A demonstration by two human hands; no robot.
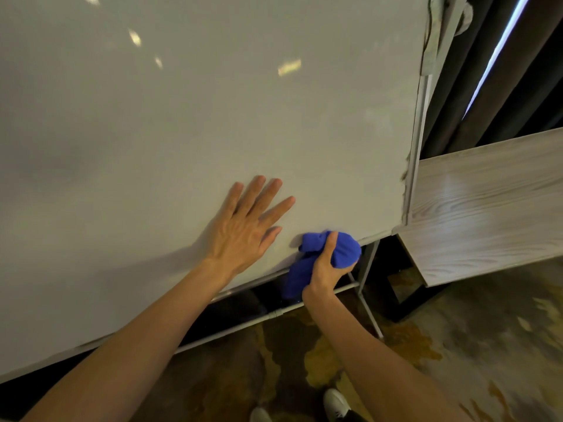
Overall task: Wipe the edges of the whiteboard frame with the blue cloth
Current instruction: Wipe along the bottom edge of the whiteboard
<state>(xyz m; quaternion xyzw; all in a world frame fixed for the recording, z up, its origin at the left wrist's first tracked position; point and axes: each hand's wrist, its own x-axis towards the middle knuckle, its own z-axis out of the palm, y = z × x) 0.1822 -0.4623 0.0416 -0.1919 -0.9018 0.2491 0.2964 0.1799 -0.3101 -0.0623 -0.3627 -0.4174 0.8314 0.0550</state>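
The left hand lies flat on the whiteboard, palm down, fingers spread wide and holding nothing. Just beside it, the right hand is closed around the blue cloth — thumb on top, the rest of the fingers hidden under the bunched fabric. The cloth presses against the bottom frame edge, near the board's lower right corner, and a tail of it hangs below the edge. A wooden table seems to touch the corner, though the contact is unclear.
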